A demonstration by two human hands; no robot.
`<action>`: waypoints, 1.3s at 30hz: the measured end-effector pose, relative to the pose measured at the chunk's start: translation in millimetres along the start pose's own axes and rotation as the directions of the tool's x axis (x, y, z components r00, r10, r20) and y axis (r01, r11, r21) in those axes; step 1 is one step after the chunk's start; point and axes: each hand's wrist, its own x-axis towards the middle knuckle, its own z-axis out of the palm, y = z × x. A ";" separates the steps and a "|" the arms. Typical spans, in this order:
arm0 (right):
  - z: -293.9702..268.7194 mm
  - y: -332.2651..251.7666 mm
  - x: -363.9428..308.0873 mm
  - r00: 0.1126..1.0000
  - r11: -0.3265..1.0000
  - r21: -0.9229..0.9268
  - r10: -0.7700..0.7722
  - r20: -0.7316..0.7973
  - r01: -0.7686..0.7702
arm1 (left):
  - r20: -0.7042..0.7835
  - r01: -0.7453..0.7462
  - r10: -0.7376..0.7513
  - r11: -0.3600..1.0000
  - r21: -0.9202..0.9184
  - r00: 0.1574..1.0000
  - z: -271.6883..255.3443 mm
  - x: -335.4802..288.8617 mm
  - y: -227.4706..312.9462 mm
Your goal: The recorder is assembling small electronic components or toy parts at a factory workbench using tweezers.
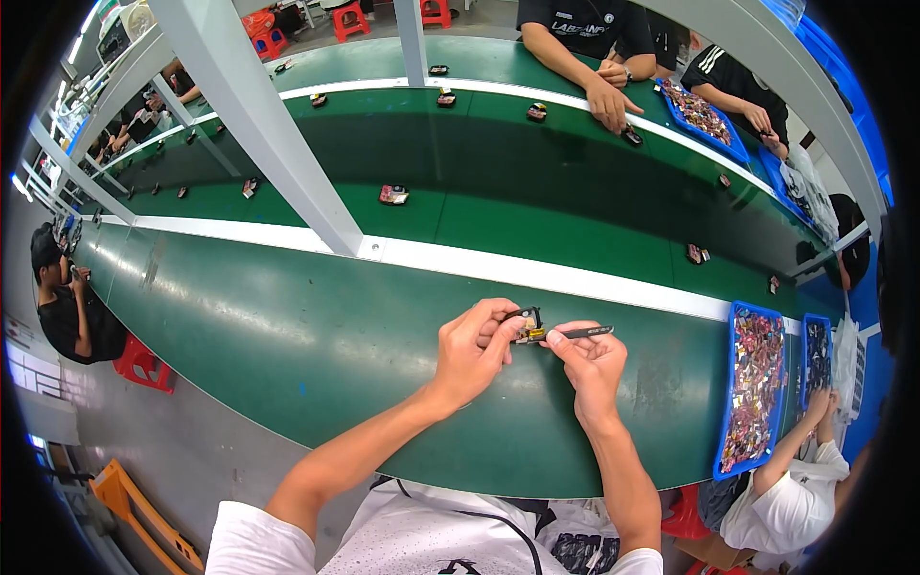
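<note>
My left hand (472,353) pinches a small black plastic housing (522,314) above the green worktable, its fingers closed around one side. Inside the housing a yellow part (535,334) and some pale pieces show, too small to name. My right hand (591,369) is closed on black tweezers (586,332), held level between thumb and fingers. The tips of the tweezers point left and meet the housing's edge by the yellow part. Whether they grip anything there cannot be made out.
Beyond the worktable (287,331) runs a green conveyor belt (498,206) carrying several small black assemblies (393,195). A blue tray (728,460) of small parts stands at right. A white post (278,134) rises ahead. Co-workers sit opposite and on both sides; one hand (609,103) touches an assembly.
</note>
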 end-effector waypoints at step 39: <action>-1.8 10.6 2.1 0.871 0.827 -0.282 -0.485 0.079 0.486 | 0.252 0.303 -0.242 0.922 -0.240 0.937 -14.3 7.5 -2.4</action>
